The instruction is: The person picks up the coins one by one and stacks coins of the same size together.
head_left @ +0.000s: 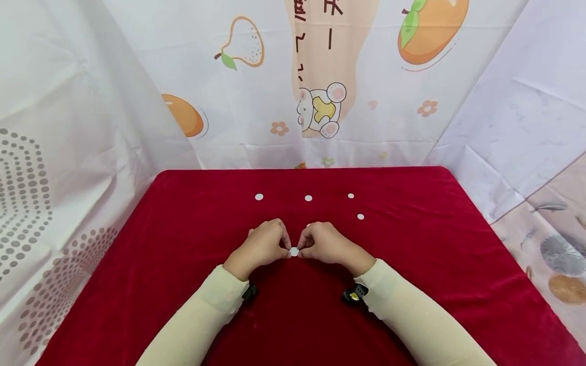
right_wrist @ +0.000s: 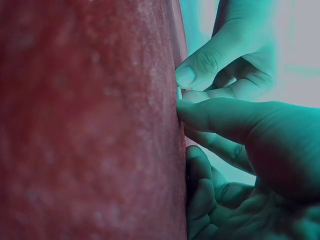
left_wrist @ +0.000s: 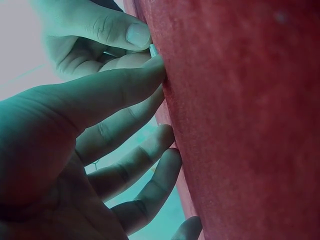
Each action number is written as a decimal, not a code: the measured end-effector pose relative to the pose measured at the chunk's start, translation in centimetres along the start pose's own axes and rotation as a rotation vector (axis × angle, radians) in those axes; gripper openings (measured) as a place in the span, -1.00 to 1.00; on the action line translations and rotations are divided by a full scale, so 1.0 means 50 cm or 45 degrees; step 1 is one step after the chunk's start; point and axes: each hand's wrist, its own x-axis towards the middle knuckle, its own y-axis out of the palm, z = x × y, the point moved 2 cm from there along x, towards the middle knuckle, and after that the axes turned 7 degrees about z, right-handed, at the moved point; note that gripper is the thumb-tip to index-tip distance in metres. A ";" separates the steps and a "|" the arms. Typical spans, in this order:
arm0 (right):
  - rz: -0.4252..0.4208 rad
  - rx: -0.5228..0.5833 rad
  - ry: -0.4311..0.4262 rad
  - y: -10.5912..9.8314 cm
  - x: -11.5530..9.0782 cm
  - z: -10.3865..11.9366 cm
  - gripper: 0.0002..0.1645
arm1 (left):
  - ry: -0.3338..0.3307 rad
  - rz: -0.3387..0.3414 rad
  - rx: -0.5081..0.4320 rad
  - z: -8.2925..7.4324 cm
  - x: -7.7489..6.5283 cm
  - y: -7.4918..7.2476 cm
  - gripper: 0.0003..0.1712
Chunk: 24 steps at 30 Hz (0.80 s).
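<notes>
A small flat white disc (head_left: 294,251) lies between my two hands, low over the red cloth. My left hand (head_left: 263,244) pinches its left edge with thumb and forefinger. From the opposite side my right hand (head_left: 330,243) pinches the right edge the same way. In the left wrist view the disc (left_wrist: 153,50) shows only as a thin pale sliver between the fingertips, right at the cloth. The right wrist view has the disc (right_wrist: 179,93) edge-on too, mostly hidden by the right thumb. The other fingers of my left hand spread loosely near the cloth; those of the right hand curl in.
Beyond the hands, several more white discs lie on the red cloth (head_left: 183,229): a left one (head_left: 259,196), a middle one (head_left: 309,198), and two at the right, a far disc (head_left: 351,195) and a nearer disc (head_left: 360,216). Printed curtains (head_left: 256,101) hang behind the table.
</notes>
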 end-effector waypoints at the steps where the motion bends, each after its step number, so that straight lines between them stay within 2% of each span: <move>1: -0.003 -0.003 -0.001 -0.001 0.000 0.001 -0.88 | 0.001 -0.002 0.002 0.000 0.001 -0.001 -0.73; 17: 0.002 -0.005 0.002 -0.006 -0.002 0.002 -0.90 | 0.010 -0.025 -0.014 -0.001 0.006 0.002 -0.74; 24: -0.007 -0.008 -0.006 -0.001 0.001 0.003 -0.89 | 0.024 -0.011 -0.005 0.003 0.000 -0.004 -0.76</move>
